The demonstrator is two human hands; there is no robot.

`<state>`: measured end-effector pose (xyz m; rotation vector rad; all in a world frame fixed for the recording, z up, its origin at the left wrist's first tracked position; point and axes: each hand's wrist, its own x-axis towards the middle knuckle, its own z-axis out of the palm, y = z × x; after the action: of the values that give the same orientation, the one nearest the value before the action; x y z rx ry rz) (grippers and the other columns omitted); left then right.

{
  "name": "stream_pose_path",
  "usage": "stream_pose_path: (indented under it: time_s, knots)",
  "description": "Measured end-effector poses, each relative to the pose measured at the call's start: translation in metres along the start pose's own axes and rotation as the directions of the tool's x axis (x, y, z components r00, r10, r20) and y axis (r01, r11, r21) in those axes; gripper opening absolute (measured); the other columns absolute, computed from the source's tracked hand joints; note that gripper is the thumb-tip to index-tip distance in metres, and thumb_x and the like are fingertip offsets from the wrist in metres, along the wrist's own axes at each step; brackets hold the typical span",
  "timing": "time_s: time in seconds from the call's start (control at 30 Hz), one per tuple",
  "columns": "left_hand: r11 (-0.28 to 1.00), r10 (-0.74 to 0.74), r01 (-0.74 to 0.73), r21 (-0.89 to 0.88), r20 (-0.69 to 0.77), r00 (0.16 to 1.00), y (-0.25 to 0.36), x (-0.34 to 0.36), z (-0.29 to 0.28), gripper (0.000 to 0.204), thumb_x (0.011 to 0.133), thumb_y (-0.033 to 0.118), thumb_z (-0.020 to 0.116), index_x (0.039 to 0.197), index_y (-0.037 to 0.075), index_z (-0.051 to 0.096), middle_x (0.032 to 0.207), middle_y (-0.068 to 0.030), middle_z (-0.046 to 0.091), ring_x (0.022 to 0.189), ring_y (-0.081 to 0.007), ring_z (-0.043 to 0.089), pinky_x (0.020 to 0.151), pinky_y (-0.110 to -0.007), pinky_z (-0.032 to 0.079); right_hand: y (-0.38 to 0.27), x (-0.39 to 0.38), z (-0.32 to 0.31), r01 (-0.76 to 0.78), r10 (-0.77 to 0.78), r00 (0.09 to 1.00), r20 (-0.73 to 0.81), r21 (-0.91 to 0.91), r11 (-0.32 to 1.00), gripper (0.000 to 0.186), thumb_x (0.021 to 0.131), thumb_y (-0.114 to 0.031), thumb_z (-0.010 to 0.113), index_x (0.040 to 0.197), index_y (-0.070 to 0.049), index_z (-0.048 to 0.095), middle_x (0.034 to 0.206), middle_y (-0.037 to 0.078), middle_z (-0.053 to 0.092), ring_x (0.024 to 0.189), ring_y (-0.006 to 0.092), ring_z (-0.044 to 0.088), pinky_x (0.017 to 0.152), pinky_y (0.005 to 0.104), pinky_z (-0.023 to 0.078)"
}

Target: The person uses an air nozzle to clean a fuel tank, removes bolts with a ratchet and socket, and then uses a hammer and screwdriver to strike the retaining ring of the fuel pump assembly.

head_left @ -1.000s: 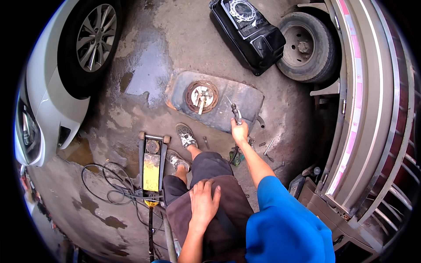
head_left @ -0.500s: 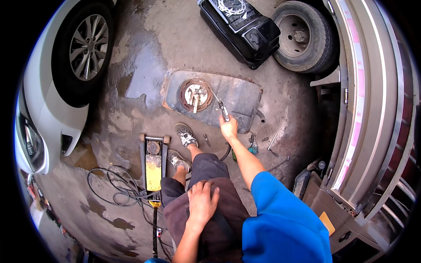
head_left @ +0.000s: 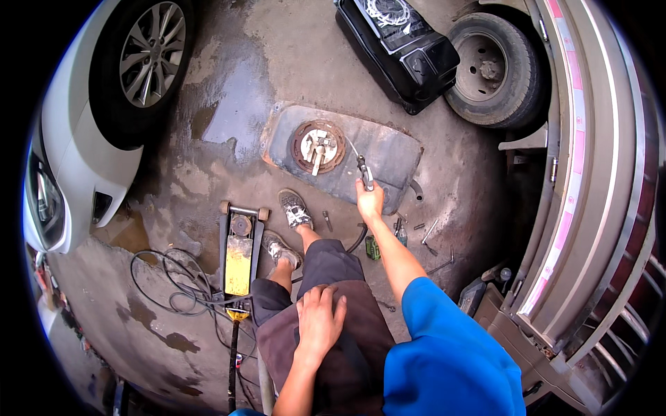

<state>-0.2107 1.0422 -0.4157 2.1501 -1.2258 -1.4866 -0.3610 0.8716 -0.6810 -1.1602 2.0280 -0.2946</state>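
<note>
In my right hand (head_left: pixel 371 201) is a blow gun (head_left: pixel 364 170), gripped with its thin nozzle angled up and left. The nozzle tip is beside the rusty ring (head_left: pixel 297 147) of an old grey metal fuel tank (head_left: pixel 388 156) lying on the ground. Inside that ring sits a dirty, whitish pump cover (head_left: pixel 320 145) with a pipe stub. Whether the nozzle touches the tank, I cannot tell. My left hand (head_left: pixel 321 320) lies flat on the brown cloth over my lap, fingers extended, holding nothing.
A yellow floor jack (head_left: pixel 238 267) and a coiled black hose (head_left: pixel 173 291) lie to the left. Several tools, including a wrench (head_left: pixel 442 261), are scattered right of my legs. Beyond are a black plastic tank (head_left: pixel 402 59) and a wheel (head_left: pixel 485 73). Vehicles flank both sides.
The view has shifted slightly, so the surroundings sit differently in the picture. My right hand still holds the blow gun near the ring; my left hand stays on my lap.
</note>
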Motion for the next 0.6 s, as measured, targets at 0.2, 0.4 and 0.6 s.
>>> stream_pose_path:
  time_s: [0.2, 0.4, 0.6]
  knots:
    - [1.000, 0.009, -0.009, -0.010, 0.017, 1.000, 0.001, 0.004, 0.003, 0.030, 0.090, 0.020, 0.063, 0.115, 0.004, 0.062, 0.116, -0.0128, 0.060, 0.112, -0.0326, 0.054, 0.095, -0.043, 0.040, 0.007, 0.008, 0.000, 0.003, -0.003, 1.000, 0.008, 0.023, 1.000, 0.027, 0.088, -0.027, 0.068, 0.089, 0.000, 0.067, 0.063, 0.009, 0.063, 0.059, 0.0156, 0.056, 0.060, 0.0383, 0.046]
    - [1.000, 0.005, -0.005, 0.004, 0.013, 1.000, -0.002, 0.004, 0.009, 0.029, 0.089, 0.020, 0.064, 0.114, 0.004, 0.063, 0.114, -0.0128, 0.061, 0.110, -0.0328, 0.055, 0.095, -0.043, 0.040, 0.005, 0.002, -0.005, 0.000, 0.000, 1.000, 0.008, 0.067, 0.998, 0.028, 0.088, -0.028, 0.068, 0.086, 0.000, 0.066, 0.061, 0.007, 0.060, 0.057, 0.0141, 0.053, 0.058, 0.0365, 0.044]
    - [1.000, 0.018, -0.019, 0.017, 0.054, 0.998, 0.006, 0.005, 0.010, 0.030, 0.089, 0.020, 0.065, 0.113, 0.003, 0.063, 0.113, -0.0140, 0.062, 0.110, -0.0333, 0.056, 0.095, -0.044, 0.041, 0.045, -0.040, -0.005, 0.039, -0.041, 0.999, 0.022, 0.070, 0.997, 0.029, 0.089, -0.029, 0.067, 0.090, 0.000, 0.066, 0.062, 0.012, 0.062, 0.057, 0.0168, 0.056, 0.060, 0.0388, 0.046]
